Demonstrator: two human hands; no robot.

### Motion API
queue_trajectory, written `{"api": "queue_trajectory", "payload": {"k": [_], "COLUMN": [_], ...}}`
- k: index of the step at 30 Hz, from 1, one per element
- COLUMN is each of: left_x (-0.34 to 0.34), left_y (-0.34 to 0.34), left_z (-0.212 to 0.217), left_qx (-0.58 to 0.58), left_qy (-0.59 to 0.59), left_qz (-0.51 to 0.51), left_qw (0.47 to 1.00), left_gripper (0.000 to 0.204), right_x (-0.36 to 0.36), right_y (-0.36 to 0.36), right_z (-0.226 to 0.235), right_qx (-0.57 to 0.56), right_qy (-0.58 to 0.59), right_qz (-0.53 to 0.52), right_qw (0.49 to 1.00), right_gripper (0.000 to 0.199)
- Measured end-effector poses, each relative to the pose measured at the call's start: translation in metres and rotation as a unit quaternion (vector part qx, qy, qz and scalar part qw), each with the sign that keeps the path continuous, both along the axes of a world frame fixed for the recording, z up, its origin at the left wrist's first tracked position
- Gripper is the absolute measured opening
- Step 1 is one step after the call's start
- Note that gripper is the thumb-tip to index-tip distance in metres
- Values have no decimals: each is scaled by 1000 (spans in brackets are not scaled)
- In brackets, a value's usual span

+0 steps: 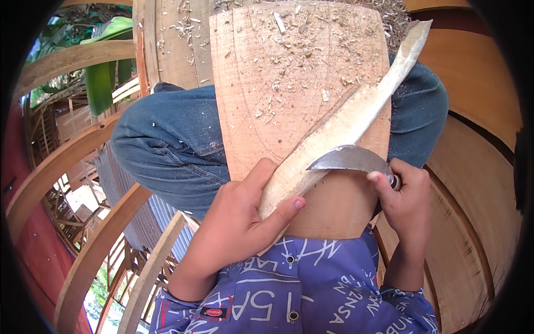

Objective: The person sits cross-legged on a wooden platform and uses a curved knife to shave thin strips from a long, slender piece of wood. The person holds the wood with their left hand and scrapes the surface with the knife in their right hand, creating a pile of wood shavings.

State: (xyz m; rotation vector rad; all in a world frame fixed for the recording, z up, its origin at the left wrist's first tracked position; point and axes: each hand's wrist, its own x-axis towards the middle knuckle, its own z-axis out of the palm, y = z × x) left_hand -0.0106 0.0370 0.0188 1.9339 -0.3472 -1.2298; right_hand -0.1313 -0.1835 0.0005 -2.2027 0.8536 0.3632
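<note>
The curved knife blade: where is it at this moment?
In the head view, the curved knife blade sits right of centre, held by the right hand, its edge against the pale carved wooden piece that the left hand grips over the wooden block.

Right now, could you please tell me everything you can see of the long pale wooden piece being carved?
The long pale carved wooden piece is slim, bare and light, wide near the person and narrowing to a thin tip at upper right. It lies slanted across the wooden block strewn with shavings. The left hand grips its wide end; the curved grey metal blade, held in the right hand, rests against its lower edge.
</note>
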Motion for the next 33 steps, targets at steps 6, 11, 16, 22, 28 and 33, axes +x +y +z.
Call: {"api": "queue_trajectory", "payload": {"k": [6,11,16,22,28,33], "left_x": [-2,-2,-10,-15,-4,7], "left_y": [4,1,0,5,15,16], "left_z": [10,13,22,13,12,15], "left_qx": [-29,-52,-34,-243,-259,-143], "left_qy": [-107,-127,-90,353,359,91], "left_qz": [75,9,-2,128,103,61], "left_qw": [991,990,995,894,891,984], "left_gripper": [33,34,32,35,24,23], "right_x": [-7,26,53,62,68,64], "right_y": [-11,16,36,53,45,21], "right_z": [2,22,20,23,34,64], "right_qx": [244,416,512,605,438,250], "right_qy": [-45,-150,-159,-157,-196,-108], "right_qz": [-112,-158,-155,-198,-84,-7], "right_qw": [962,883,830,755,873,962], "right_gripper": [39,23,40,33,24,10]}}
